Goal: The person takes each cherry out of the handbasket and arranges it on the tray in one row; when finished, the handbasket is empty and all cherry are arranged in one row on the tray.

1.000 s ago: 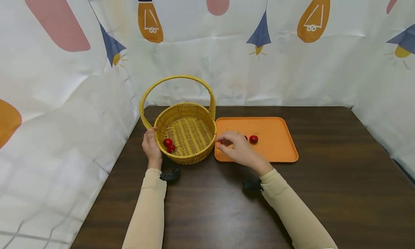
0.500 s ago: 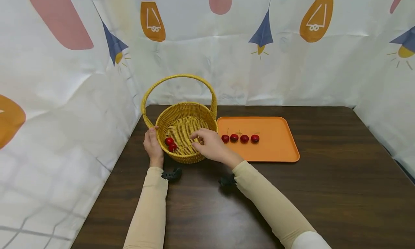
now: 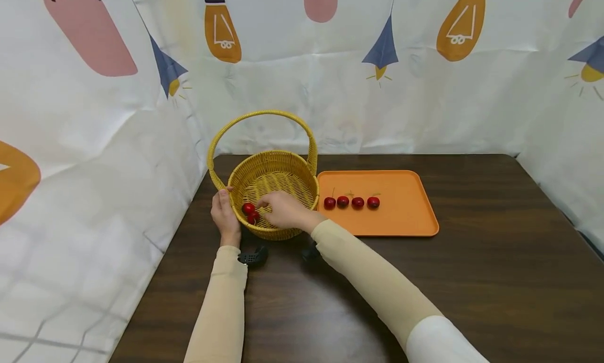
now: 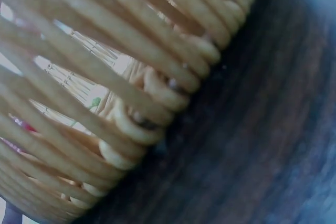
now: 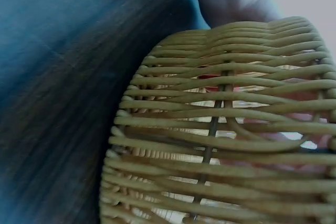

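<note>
A yellow wicker basket (image 3: 273,233) with a tall arched handle stands at the back left of the table. My left hand (image 3: 225,216) grips its left side, thumb at the rim. Inside, a few red cherries (image 3: 248,209) lie together against the left wall. My right hand (image 3: 285,210) reaches down into the basket, bent fingers just right of these cherries, a gap showing between thumb and forefinger. In the left wrist view, the woven wall of the basket (image 4: 131,93) fills much of the picture. The right wrist view looks at the basket's outer weave (image 5: 226,129), with the fingers largely hidden behind it.
To the basket's right lies an orange tray (image 3: 401,216), close beside it. Several stemmed cherries (image 3: 357,203) sit in a row on its left half. The dark wooden table (image 3: 472,279) ends at a white printed cloth (image 3: 424,111) behind.
My right hand has moved left from the tray's left edge into the basket, uncovering the row of cherries on the tray. The left hand stays on the basket.
</note>
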Tool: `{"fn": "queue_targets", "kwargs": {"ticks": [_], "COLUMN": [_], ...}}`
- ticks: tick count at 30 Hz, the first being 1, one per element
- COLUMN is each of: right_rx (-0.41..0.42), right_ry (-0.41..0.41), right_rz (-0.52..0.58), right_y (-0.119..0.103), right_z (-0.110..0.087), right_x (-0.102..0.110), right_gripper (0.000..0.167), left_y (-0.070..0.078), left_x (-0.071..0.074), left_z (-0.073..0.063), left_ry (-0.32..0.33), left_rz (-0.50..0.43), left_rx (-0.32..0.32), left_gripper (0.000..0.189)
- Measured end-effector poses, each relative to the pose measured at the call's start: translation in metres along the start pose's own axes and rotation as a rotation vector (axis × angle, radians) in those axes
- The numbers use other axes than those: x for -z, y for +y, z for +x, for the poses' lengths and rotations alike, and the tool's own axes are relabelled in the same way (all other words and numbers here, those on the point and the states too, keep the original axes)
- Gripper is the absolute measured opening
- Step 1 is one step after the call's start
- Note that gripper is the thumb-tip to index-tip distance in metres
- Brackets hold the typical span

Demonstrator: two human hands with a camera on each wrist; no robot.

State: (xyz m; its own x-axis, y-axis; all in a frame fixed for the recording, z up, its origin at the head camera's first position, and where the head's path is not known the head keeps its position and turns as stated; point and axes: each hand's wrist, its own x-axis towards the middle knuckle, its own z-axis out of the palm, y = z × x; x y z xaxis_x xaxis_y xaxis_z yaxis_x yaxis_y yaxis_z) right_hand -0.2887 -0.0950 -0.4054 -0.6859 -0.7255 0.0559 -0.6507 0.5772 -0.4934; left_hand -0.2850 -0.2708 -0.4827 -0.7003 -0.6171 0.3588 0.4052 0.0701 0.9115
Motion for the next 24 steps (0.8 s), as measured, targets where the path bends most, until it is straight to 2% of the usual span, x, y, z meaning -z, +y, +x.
{"fn": "queue_targets", "kwargs": {"ticks": [5,9,13,18,24], "right_rx": [0.078,0.122,0.131,0.114,0.122], "right_ry": [-0.093,-0.122,-0.137,-0.152,-0.158], "right_rz": [-0.083,-0.132,-0.124,-0.063,-0.011], "right_y": [-0.008,-0.009,-0.005,0.004,0.006], "right_z": [0.015,0.020,0.022,0.023,0.025], "right_x": [-0.002,-0.004,-0.007,-0.012,-0.014], "right_gripper": [0.036,0.035,0.039,0.047,0.042], "left_y": [0.003,0.018,0.034,0.038,0.038], "left_x": [0.001,-0.002,-0.004,-0.004,0.000], "left_z": [0.000,-0.007,-0.015,-0.017,-0.015], "left_ry": [-0.018,-0.050,-0.037,-0.032,-0.044], "left_rz": [-0.034,-0.032,-0.010,0.005,0.018], "left_rx": [-0.006,-0.008,-0.022,-0.043,-0.040], "left_gripper": [0.045,0.046,0.047,0.046,0.045]}}
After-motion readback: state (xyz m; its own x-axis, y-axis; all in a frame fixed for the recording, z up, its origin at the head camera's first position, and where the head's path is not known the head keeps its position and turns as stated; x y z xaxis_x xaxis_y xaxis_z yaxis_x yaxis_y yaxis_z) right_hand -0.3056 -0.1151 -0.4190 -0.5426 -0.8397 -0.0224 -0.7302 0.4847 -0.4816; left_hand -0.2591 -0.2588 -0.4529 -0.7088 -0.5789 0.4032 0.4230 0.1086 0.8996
